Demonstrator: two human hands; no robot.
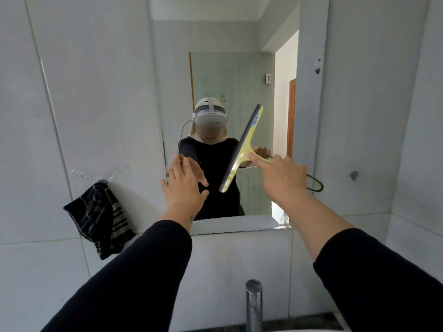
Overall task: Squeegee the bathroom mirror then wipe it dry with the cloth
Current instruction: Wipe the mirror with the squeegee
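Observation:
A tall frameless mirror (pixel 215 68) hangs on the grey tiled wall. My right hand (pixel 282 178) grips the handle of a yellow squeegee (pixel 242 149), index finger stretched along it. The dark blade is tilted, its top end to the right, and lies against the middle of the glass. My left hand (pixel 185 185) is flat on the mirror's lower left edge with fingers spread, holding nothing. A black cloth with pale stripes (pixel 100 219) hangs from a hook on the wall, left of the mirror.
A chrome tap (pixel 254 305) rises at the bottom centre over a white basin rim. A dark hanger (pixel 316 185) sticks out at the mirror's right edge, with a small wall hook (pixel 354 174) further right. The mirror reflects a person in a headset and an open doorway.

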